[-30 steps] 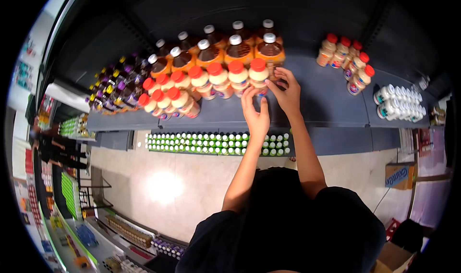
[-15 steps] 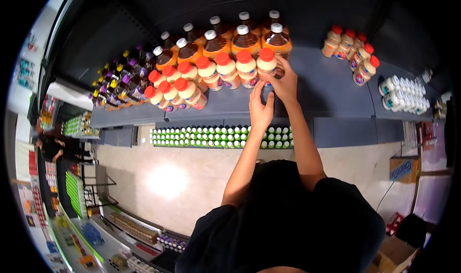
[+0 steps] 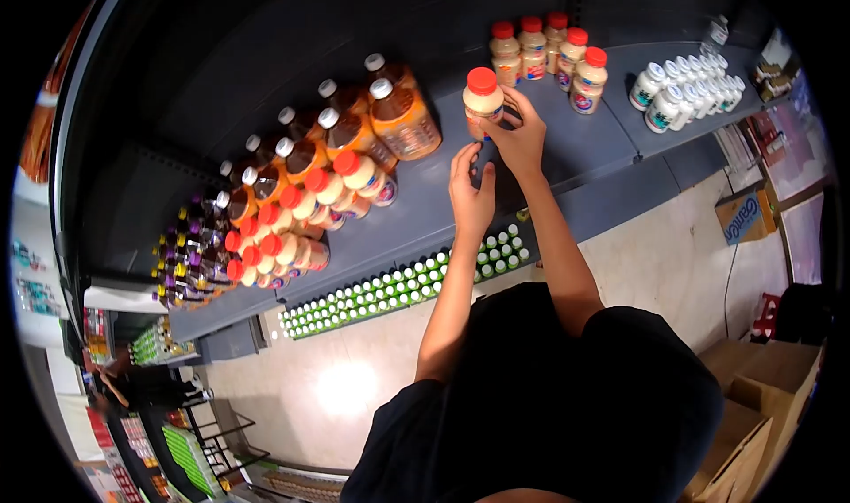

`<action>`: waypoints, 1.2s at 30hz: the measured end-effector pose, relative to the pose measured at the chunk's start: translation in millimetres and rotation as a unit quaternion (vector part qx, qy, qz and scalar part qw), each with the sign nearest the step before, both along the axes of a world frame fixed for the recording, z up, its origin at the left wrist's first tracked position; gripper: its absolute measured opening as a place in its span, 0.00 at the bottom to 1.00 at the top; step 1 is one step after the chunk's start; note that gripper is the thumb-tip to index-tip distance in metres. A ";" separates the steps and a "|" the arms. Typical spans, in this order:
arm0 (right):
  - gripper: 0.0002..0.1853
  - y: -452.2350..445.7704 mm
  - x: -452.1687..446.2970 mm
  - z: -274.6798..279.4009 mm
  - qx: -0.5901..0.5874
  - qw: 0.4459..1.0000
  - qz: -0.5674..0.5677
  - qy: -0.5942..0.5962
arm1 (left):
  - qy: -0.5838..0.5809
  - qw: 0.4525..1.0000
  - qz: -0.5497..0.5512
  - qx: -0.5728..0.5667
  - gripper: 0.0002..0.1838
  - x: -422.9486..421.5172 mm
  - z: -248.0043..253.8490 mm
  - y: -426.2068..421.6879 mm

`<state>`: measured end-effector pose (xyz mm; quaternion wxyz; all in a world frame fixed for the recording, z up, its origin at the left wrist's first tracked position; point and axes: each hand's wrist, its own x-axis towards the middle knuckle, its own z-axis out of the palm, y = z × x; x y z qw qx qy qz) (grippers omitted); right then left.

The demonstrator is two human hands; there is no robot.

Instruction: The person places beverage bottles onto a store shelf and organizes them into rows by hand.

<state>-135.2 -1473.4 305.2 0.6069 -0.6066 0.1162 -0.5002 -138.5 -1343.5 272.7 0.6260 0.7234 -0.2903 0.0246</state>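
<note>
Dark shelf (image 3: 421, 189), 1 red-capped bottle (image 3: 481, 101) held in curled right fingers (image 3: 521, 104), half-open left fingers (image 3: 459, 165) nearby, empty

White glare burns on the pale floor (image 3: 347, 386); the shelf back stays dim; fisheye edges curve into black.

Shirt: the person is wearing a loose black shirt (image 3: 575, 406), its dark cloth spreading below both hands and showing as a plain surface.
Left sleeve: a short, wide black sleeve (image 3: 394, 437) is covering the upper arm, well down the arm from the left hand (image 3: 471, 197).
Right sleeve: a matching sleeve (image 3: 651, 357) is rounding over the shoulder, well down from the right hand (image 3: 521, 135).
Forearms: both are showing bare from wrist to near the sleeve hems.
Hands: both are showing bare, with slender fingers.
</note>
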 end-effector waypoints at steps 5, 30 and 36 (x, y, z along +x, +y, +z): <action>0.35 -50.8 -4.4 -5.0 0.020 0.995 -0.090 0.040 | 0.011 0.999 -0.041 -0.009 0.18 4.4 -3.5 -46.5; 0.34 -104.1 39.8 -25.9 -0.001 0.982 -0.126 0.139 | 0.033 0.999 -0.012 0.023 0.16 21.9 -0.7 -86.4; 0.40 -100.7 40.2 -29.0 -0.042 0.975 -0.141 0.168 | 0.043 0.999 -0.002 0.013 0.17 23.2 0.9 -71.9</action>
